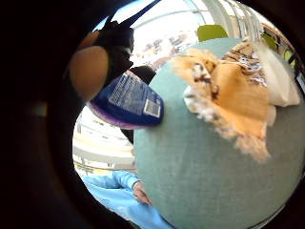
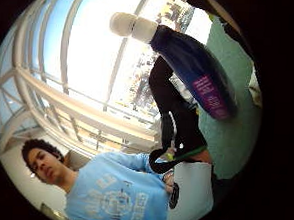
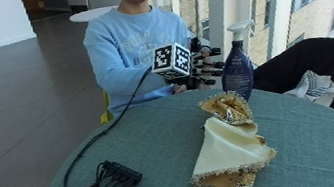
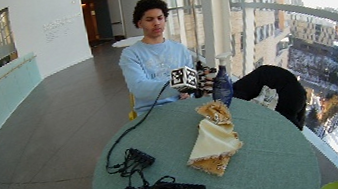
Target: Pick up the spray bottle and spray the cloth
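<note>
The gloved right hand (image 3: 200, 70) holds the spray bottle (image 3: 238, 69) in its grip, upright and apparently just off the surface (image 3: 161, 140) at the cloth's (image 3: 229, 147) twelve o'clock, probably so the nozzle can be turned toward the fabric.

The person (image 3: 129, 49) wore a light blue crew-neck sweatshirt with a pale, faded crest-like print across the chest and long sleeves (image 3: 117, 76) ribbed at the cuffs. The right hand (image 3: 198, 71) was in a black glove, with black straps and fittings over the fingers.
</note>
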